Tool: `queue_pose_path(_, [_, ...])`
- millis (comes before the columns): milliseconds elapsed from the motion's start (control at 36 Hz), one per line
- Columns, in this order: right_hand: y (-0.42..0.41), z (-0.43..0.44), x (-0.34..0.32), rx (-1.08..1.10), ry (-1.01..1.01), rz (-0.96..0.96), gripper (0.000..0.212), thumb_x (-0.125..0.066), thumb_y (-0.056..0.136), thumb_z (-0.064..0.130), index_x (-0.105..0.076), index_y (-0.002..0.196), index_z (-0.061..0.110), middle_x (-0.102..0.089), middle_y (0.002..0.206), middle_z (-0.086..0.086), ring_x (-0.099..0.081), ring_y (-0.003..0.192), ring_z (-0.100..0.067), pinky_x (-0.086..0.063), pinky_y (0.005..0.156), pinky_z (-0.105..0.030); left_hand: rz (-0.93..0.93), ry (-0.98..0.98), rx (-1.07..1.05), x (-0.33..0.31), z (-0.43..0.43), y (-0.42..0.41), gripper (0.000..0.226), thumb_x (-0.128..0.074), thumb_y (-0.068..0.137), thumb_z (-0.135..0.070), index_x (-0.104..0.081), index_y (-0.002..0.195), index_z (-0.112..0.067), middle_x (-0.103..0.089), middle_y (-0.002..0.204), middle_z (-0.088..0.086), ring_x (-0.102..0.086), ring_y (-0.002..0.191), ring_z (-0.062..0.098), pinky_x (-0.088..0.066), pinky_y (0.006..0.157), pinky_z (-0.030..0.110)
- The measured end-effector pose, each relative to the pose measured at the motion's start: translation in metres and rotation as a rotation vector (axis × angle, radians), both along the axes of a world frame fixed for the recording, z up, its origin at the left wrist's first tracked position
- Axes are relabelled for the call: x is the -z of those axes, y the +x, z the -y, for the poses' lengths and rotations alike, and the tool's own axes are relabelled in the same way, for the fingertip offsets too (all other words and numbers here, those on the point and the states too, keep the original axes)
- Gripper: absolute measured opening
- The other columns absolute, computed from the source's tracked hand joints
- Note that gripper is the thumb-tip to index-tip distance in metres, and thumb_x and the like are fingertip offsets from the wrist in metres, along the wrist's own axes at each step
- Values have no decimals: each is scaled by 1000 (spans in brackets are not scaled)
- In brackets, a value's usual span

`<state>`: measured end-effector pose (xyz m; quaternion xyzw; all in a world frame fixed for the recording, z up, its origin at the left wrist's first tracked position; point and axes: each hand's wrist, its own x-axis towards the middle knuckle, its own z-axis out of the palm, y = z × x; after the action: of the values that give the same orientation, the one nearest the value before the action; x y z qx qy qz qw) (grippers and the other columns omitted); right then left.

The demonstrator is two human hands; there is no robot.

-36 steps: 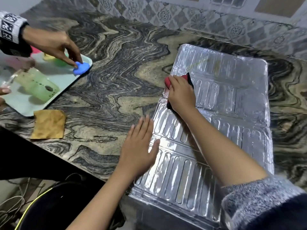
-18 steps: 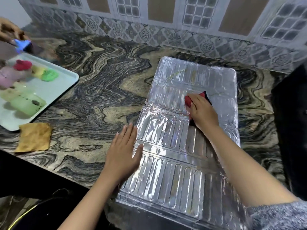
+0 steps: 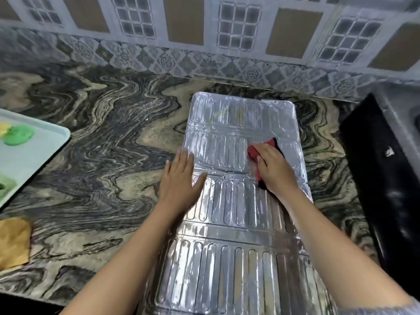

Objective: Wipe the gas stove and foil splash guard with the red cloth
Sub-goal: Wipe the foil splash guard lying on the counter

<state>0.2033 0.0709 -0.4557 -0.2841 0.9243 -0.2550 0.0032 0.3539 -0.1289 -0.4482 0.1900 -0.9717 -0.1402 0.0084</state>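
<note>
The red cloth (image 3: 253,152) sits bunched under the right hand (image 3: 276,171), right of the frame's centre, on the foil splash guard (image 3: 227,258), which lies flat along the marbled countertop (image 3: 102,155), presumably so it can be rubbed without buckling. That hand's fingers curl over the cloth and press it down. The left hand (image 3: 179,178) is spread flat, fingers straight, on the guard's left edge, seemingly pinning the light sheet. At the right edge is a black body (image 3: 386,178), likely the gas stove. A pale tray (image 3: 34,164) sits far left.
</note>
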Motion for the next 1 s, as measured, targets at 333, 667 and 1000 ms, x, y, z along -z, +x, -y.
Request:
queue_pose_path(333, [-24, -27, -1, 370, 17, -34, 41, -34, 96, 14, -42, 135, 7, -41, 144, -10, -32, 136, -26, -23, 114, -40, -24, 20, 12, 15, 6, 0, 80, 0, 83, -66, 0, 150, -22, 11, 157, -5, 11, 145, 10, 5, 119, 36])
queue_pose_path(667, [-55, 29, -2, 356, 83, -19, 41, -33, 97, 14, -38, 138, 8, -36, 147, -10, -24, 139, -26, -18, 115, -39, -25, 18, 20, 15, 6, 0, 76, -3, 86, -64, 8, 148, -21, 18, 156, -4, 20, 143, 11, 9, 118, 35])
queue_pose_path(1000, [-36, 102, 1, 1, 74, -38, 41, -34, 97, 17, -38, 138, 11, -38, 146, -6, -28, 137, -25, -21, 114, -41, -6, 29, 12, 11, 6, -1, 74, -5, 89, -60, 8, 149, -19, 20, 156, -3, 20, 143, 12, 9, 119, 35])
